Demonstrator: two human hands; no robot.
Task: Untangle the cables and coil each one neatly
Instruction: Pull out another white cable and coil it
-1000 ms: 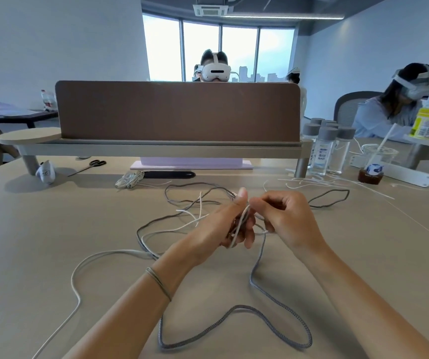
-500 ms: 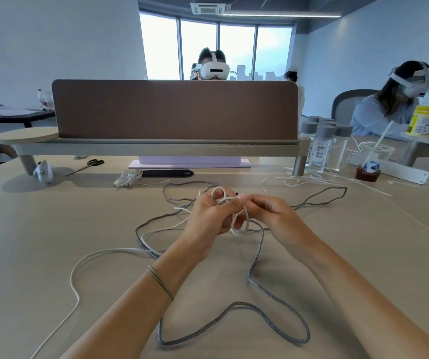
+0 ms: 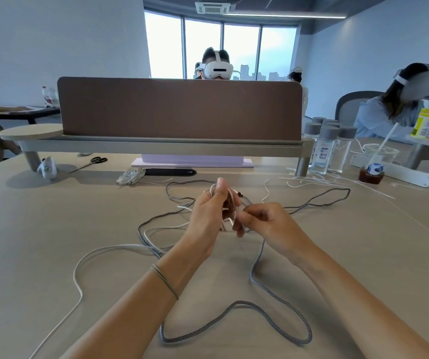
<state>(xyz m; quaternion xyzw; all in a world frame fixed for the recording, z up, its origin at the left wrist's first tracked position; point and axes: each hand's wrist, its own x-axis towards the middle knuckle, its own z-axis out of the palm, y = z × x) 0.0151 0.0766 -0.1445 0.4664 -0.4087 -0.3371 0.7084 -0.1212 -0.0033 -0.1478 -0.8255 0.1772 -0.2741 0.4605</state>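
Note:
A white cable (image 3: 78, 270) and a grey braided cable (image 3: 260, 288) lie tangled across the beige table (image 3: 53, 229). My left hand (image 3: 209, 216) is raised, thumb up, closed around a small bundle of white cable loops. My right hand (image 3: 265, 221) sits just right of it, its fingertips pinching the white cable at the bundle. The grey cable runs down from between my hands into a big loop near the front edge, and another stretch trails off to the right (image 3: 332, 195). The knot itself is mostly hidden by my fingers.
A brown divider (image 3: 179, 107) on a raised shelf spans the back. Under it lie scissors (image 3: 91, 161), a coiled white cable (image 3: 130, 176) and a black bar (image 3: 169, 172). Bottles (image 3: 327, 149), a cup with a straw (image 3: 374, 164) and loose white ties stand right. People with headsets sit beyond.
My left hand has risen and turned thumb-up with more white loops in it. My right hand has dropped slightly and moved to the lower side of the bundle.

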